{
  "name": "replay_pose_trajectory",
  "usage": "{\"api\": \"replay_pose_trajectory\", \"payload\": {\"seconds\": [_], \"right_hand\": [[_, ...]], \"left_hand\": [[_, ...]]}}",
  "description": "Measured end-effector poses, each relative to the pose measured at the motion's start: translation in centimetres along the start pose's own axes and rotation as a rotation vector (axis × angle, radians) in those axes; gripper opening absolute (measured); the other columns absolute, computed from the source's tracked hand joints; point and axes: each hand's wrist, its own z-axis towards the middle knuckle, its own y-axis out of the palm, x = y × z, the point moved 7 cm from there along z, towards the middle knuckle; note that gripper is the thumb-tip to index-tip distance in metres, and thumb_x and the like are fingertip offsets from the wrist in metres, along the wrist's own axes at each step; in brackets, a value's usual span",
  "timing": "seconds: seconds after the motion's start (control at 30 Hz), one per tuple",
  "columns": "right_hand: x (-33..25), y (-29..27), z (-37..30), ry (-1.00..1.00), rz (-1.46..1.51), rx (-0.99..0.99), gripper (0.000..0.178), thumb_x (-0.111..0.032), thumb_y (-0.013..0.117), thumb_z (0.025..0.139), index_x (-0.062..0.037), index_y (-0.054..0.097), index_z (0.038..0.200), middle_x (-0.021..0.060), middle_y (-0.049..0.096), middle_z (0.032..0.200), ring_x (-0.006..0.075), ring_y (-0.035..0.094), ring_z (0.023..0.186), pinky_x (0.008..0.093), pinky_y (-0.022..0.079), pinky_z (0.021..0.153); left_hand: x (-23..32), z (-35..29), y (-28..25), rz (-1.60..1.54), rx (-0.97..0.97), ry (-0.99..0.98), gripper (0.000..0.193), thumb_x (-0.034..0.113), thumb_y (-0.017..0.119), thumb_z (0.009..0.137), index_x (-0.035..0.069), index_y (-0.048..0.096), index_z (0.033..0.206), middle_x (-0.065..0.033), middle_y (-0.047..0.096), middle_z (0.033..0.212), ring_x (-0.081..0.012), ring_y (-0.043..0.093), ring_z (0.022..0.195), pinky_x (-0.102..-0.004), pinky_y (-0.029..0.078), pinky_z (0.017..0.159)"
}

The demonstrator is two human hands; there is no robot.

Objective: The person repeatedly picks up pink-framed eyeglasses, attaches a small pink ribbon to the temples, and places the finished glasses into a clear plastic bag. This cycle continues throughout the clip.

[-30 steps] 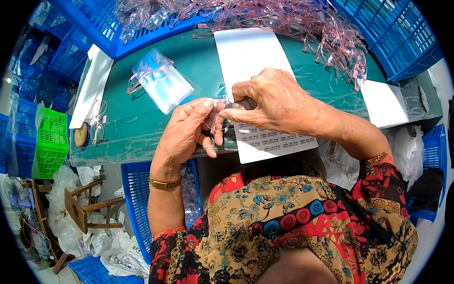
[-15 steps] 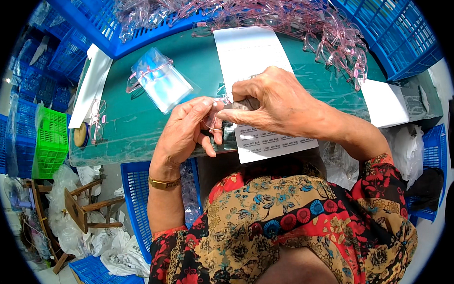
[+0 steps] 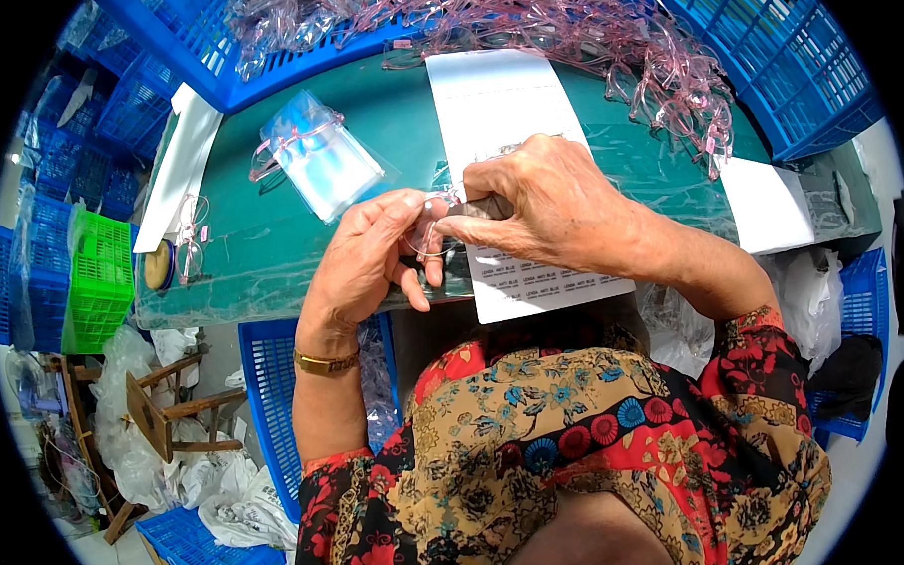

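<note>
My left hand (image 3: 361, 251) pinches a pair of eyeglasses (image 3: 428, 245) with a thin, clear pinkish frame, a round lens hanging below the fingers. My right hand (image 3: 554, 204) is closed at the other side of the glasses, its thumb and finger meeting near the frame; its palm hides part of them. Beneath the right hand lies a white label sheet (image 3: 500, 101) with rows of small dark print on its lower part. Left of the sheet, a stack of clear plastic sleeves (image 3: 329, 167) lies with another pair of glasses (image 3: 269, 161) by it.
Many pink glasses (image 3: 553, 25) are heaped at the back and right, partly in a blue basket (image 3: 226, 86). Another blue basket (image 3: 778, 62) stands at right. A round tin (image 3: 160, 267), loose glasses (image 3: 190, 242) and white card (image 3: 179, 172) lie at left; white paper (image 3: 766, 204) at right.
Both hands keep nearly the same hold on the glasses. The right hand and the label sheet have shifted only very slightly.
</note>
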Motion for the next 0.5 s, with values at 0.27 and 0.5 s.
{"api": "replay_pose_trajectory", "payload": {"seconds": [0.27, 0.5], "right_hand": [[-0.14, 0.00, -0.16, -0.035, -0.021, 0.039, 0.041, -0.040, 0.064, 0.081, -0.0013, 0.065, 0.070, 0.0181, 0.057, 0.053, 0.0354, 0.061, 0.052, 0.0433, 0.049, 0.051], [-0.04, -0.07, -0.22, -0.014, -0.027, 0.032, 0.042, -0.042, 0.064, 0.081, -0.0018, 0.066, 0.072, 0.0181, 0.058, 0.053, 0.0355, 0.061, 0.053, 0.0436, 0.049, 0.052]], "left_hand": [[0.00, -0.04, 0.01, -0.002, -0.004, -0.012, 0.037, 0.028, 0.047, 0.098, -0.005, 0.057, 0.107, -0.0092, 0.061, 0.078, -0.0144, 0.062, 0.060, -0.0240, 0.055, 0.041], [0.77, -0.41, 0.43, 0.045, -0.041, -0.071, 0.032, 0.016, 0.060, 0.088, -0.005, 0.055, 0.112, -0.0073, 0.060, 0.085, -0.0125, 0.061, 0.066, -0.0231, 0.055, 0.042]]}}
